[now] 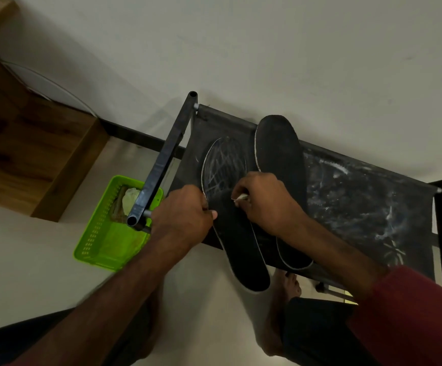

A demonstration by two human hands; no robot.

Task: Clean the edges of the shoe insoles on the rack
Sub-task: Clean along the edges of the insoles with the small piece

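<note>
Asker: What is laid on the rack (359, 202)?

Teller: Two things are laid flat on its dark cloth shelf, a near insole (238, 247) and a far insole (280, 159). The near one is set just beside the far one, at its nine o'clock. Its heel hangs past the shelf edge toward six o'clock.

Asker: Why is the near one held?

Teller: Its edge at nine o'clock is gripped by the left hand (183, 212), with the fingers curled round it. It is likely held so that it cannot slide while it is rubbed.

Asker: And the other hand?

Teller: A white scrap (241, 198) is pinched tight in the fingers of the right hand (263, 202). It is held down at the middle of the near insole. What the scrap is made of cannot be told.

Asker: Why is a green basket (109, 233) put on the floor?

Teller: It is set near the rack, at its nine o'clock, and crumpled bits are seen in it. It may be meant for used scraps.

Asker: Is much left to do?

Teller: White scratchy marks are seen on the toe at twelve o'clock, so more rubbing is likely needed.
</note>
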